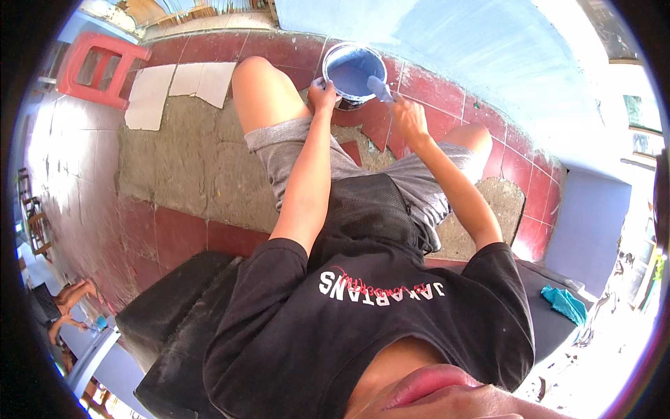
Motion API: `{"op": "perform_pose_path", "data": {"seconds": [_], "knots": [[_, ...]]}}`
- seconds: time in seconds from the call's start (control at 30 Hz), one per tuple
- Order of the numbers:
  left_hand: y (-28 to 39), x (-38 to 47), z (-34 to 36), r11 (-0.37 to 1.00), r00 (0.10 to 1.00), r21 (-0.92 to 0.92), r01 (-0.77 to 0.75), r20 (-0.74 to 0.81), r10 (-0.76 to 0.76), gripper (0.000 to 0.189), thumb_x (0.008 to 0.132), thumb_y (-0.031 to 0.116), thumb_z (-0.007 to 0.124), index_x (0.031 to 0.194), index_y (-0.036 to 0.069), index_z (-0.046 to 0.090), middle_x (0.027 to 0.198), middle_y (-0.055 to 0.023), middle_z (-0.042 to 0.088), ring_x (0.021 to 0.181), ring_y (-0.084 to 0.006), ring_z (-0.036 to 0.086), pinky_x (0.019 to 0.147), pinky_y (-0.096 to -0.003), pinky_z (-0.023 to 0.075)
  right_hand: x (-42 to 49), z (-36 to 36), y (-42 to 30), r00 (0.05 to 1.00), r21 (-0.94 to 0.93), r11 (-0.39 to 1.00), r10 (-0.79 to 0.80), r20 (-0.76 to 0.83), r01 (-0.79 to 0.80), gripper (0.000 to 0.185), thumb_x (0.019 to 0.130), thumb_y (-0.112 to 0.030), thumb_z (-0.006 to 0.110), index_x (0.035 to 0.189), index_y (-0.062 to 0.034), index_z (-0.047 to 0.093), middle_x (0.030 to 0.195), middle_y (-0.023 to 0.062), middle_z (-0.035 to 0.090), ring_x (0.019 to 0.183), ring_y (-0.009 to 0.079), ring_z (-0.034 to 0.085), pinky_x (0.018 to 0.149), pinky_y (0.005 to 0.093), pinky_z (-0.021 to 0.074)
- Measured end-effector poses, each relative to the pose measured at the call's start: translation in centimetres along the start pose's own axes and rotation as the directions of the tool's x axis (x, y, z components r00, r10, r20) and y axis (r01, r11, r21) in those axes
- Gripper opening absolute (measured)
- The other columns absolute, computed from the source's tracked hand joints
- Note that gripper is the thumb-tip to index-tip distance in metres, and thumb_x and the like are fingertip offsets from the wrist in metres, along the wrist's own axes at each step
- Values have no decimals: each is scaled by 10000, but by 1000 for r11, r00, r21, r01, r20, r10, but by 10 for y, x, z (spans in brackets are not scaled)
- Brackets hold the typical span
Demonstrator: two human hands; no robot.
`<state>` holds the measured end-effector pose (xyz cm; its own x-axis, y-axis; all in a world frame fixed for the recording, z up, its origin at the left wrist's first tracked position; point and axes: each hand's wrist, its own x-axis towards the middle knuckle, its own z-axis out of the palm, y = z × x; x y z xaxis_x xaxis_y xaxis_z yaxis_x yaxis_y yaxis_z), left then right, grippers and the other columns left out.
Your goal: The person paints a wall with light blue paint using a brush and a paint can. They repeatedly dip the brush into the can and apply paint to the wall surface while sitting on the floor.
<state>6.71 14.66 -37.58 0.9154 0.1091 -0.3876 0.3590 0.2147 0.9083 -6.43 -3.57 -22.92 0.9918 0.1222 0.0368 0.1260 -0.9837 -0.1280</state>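
My left hand (323, 95) grips the near left rim of a round bucket (356, 99) holding pale blue paint (353, 73). The bucket stands on the red tiles between my knees and the wall, its outside streaked with paint. In my right hand (409, 116) is a paint-covered tool (380, 88), likely a paintbrush or a scraper; its blue-coated head rests at or just over the bucket's right rim. Whether it touches the rim I cannot tell. The wall (445, 36) beyond is light blue, with uneven patches of paint.
A red plastic stool (94, 68) and pale tile pieces (152, 97) lie to the left. I sit on a black padded seat (178, 298), with a teal cloth (564, 304) on its right part. Another person (65, 309) is at the far lower left. Broken tiles expose rough concrete (193, 157).
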Motion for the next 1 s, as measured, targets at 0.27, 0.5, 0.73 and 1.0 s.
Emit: {"op": "perform_pose_path", "data": {"seconds": [0.27,0.5,0.73,1.0], "knots": [[13,-10,7,996,996,58,70,58,-73,341,969,45,586,1276,-94,538,1217,-202,598,1004,-292,668,779,-478,662,-14,-29,21,950,-116,971,-173,261,209,427,839,-49,649,1256,-137,669,1020,122,676,786,286,718,703,386,607],[14,8,-9,995,996,69,77,-51,-74,326,937,-6,587,1249,-64,513,1171,-191,591,981,-309,661,793,-526,648,-13,-84,35,950,411,911,148,-275,-23,344,872,-86,698,1215,-99,673,1061,145,726,973,299,705,849,389,543],[59,-29,29,799,989,582,149,-65,-136,749,936,258,588,1445,-160,231,1472,-455,255,1407,-560,267,1164,-574,249,65,-45,93,856,635,711,496,-148,-302,402,933,-187,656,1300,-37,589,1123,236,690,1028,395,674,871,431,517],[346,105,107,277,402,510,-814,151,903,650,1021,269,454,1456,-110,154,1448,-399,124,1343,-531,271,1141,-614,235,144,-107,41,391,573,782,620,-680,-244,323,960,-126,612,1277,-74,579,995,219,692,902,394,690,770,450,531]]}}
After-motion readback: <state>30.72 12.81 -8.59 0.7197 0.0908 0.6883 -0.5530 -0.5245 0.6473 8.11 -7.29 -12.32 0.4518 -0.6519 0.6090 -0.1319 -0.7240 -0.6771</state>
